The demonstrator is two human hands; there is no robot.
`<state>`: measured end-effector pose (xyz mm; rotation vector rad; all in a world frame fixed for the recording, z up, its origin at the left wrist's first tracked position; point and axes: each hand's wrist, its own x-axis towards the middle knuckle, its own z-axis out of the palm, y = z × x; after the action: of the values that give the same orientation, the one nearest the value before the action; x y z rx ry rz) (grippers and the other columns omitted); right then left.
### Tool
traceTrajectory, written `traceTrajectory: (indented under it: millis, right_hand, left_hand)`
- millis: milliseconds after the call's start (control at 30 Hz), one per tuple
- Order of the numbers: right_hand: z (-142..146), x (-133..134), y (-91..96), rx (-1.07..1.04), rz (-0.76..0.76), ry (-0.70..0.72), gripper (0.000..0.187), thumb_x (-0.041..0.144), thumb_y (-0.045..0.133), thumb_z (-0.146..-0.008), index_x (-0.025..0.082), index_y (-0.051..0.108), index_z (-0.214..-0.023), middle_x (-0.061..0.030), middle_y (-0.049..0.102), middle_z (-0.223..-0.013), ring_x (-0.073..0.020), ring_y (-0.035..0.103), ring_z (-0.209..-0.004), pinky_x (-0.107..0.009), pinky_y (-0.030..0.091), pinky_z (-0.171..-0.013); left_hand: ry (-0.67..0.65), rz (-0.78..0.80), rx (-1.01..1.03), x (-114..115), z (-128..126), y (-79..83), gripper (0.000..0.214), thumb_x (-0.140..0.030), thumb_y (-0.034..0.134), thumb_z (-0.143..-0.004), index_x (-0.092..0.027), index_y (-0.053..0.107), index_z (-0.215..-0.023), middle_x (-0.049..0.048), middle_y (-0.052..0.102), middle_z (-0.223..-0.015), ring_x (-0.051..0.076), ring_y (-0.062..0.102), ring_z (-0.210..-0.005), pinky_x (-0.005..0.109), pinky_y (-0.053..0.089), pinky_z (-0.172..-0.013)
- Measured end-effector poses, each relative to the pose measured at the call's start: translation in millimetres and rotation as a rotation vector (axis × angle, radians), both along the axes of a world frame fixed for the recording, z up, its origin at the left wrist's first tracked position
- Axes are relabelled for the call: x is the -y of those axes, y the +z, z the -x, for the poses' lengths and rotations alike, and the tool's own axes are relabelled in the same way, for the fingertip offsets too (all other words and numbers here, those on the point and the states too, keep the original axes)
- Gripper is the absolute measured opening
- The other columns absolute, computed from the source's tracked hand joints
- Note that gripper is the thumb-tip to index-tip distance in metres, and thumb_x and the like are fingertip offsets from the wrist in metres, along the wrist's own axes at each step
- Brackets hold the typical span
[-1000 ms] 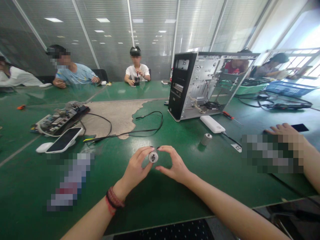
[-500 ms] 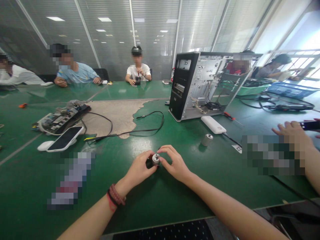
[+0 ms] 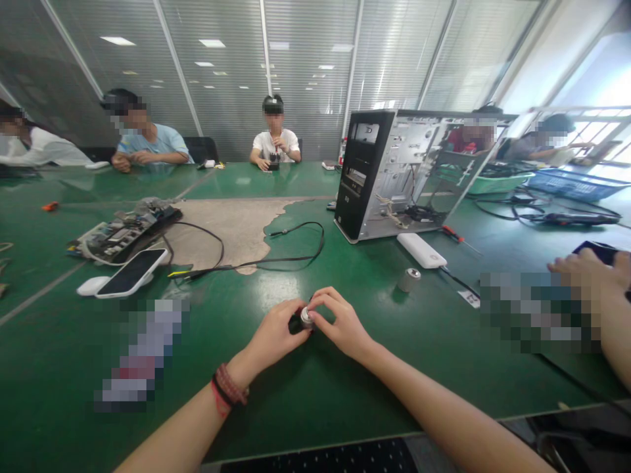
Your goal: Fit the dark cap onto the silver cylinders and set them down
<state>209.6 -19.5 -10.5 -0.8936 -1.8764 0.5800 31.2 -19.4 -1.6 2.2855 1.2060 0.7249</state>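
A small silver metal cylinder [image 3: 306, 319] stands between my two hands over the green table. My left hand [image 3: 276, 328] wraps its thumb and fingers round the cylinder's side. From the right, my right hand [image 3: 342, 322] pinches at its upper end with thumb and forefinger, and these fingertips cover part of the top. Whether a smaller piece sits between them, I cannot make out. A second, similar metal cylinder [image 3: 409, 280] stands by itself on the table, beyond my right hand and to its right.
An open computer case [image 3: 369, 174] stands behind, with a white power bank [image 3: 421, 250] and a screwdriver [image 3: 453, 233] before it. To the left lie a phone [image 3: 133, 272], a circuit assembly [image 3: 123, 233] and a black cable [image 3: 276, 261]. Another person's hand [image 3: 586, 269] works at the right.
My right thumb and forefinger have closed in over the cylinder's top, covering the dark centre that showed before. My left hand keeps its hold. At the right, the other person's hand has shifted.
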Motion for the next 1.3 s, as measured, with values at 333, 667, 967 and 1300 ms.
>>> traceTrajectory:
  millis: [333, 667, 967, 1300]
  right_hand:
    - [-16, -6, 2.4, -0.08, 0.102, -0.078, 0.007, 0.024, 0.055, -0.087, 0.02, 0.062, -0.088, -0.0029, 0.061, -0.087, -0.0163, 0.057, -0.083, -0.029, 0.044, -0.076]
    - [-29, -11, -7.5, 0.323, 0.257, 0.131, 0.011, 0.016, 0.06, -0.08, 0.02, 0.07, -0.083, -0.0004, 0.064, -0.077, -0.0134, 0.056, -0.067, -0.026, 0.044, -0.063]
    - [-33, -13, -0.3, 0.174, 0.219, 0.113, 0.024, 0.027, 0.053, -0.089, 0.019, 0.063, -0.108, -0.0057, 0.067, -0.097, -0.0175, 0.061, -0.086, -0.032, 0.049, -0.077]
    - [-1, 2, -9.2, 0.292, -0.001, 0.041, 0.029, 0.031, 0.064, -0.082, 0.022, 0.056, -0.109, -0.0079, 0.062, -0.104, -0.0239, 0.056, -0.1, -0.041, 0.042, -0.09]
  left_hand:
    - [-0.023, 0.001, -0.028, 0, 3, 5.2, 0.023, -0.023, 0.063, -0.077, -0.021, 0.055, -0.098, 0.002, 0.063, -0.094, 0.02, 0.058, -0.088, 0.031, 0.043, -0.08]
    - [0.0, -0.009, -0.034, -3, 6, 1.2, 0.025, -0.024, 0.064, -0.076, -0.021, 0.057, -0.1, 0.0039, 0.064, -0.098, 0.022, 0.059, -0.091, 0.033, 0.045, -0.082]
    - [-0.152, -0.027, -0.045, -9, 20, 7.9, 0.037, -0.014, 0.06, -0.073, -0.021, 0.056, -0.109, 0.0048, 0.063, -0.109, 0.021, 0.058, -0.101, 0.033, 0.044, -0.092]
    - [-0.067, -0.176, -0.205, -12, 24, 1.3, 0.028, -0.006, 0.049, -0.076, -0.019, 0.06, -0.099, 0.0056, 0.063, -0.096, 0.022, 0.057, -0.091, 0.035, 0.044, -0.084]
